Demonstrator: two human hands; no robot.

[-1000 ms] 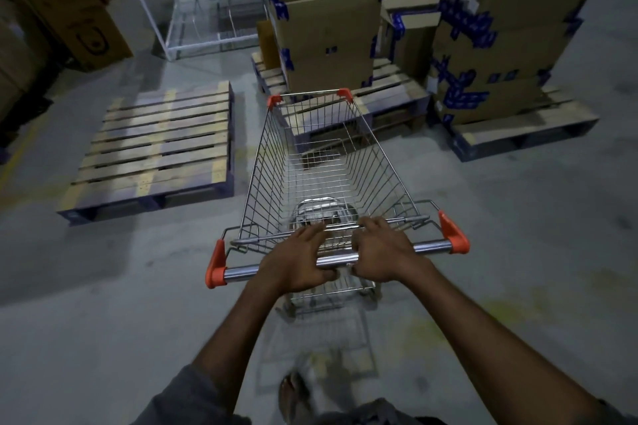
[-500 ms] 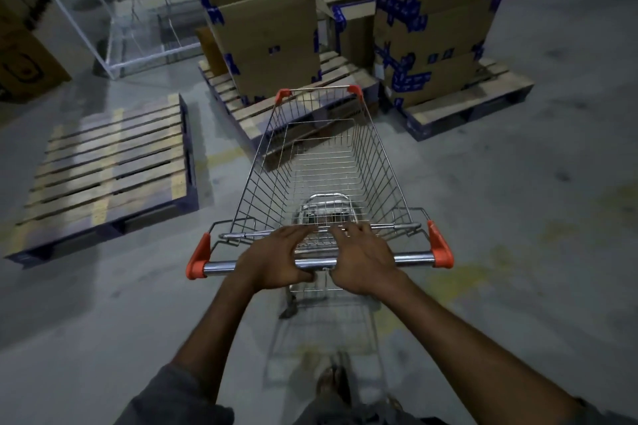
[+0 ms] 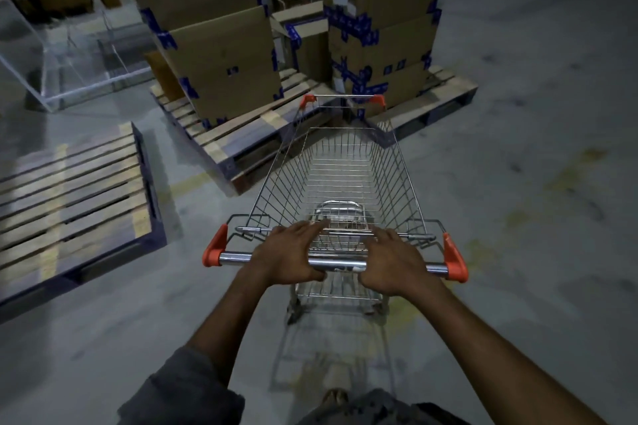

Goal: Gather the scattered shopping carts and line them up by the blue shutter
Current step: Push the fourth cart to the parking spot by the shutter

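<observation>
We hold the shopping cart by its handle bar, with our left hand and right hand side by side near the middle. Our fingers lie long over the bar and our thumbs hook under it, so the cart is held. A moment ago the empty pallet was close beside the cart. Now it has slid off to the left, and the stacked boxes are nearer. We think we are turning right as we push. We cannot see the blue shutter, so this cart is not lined up yet.
</observation>
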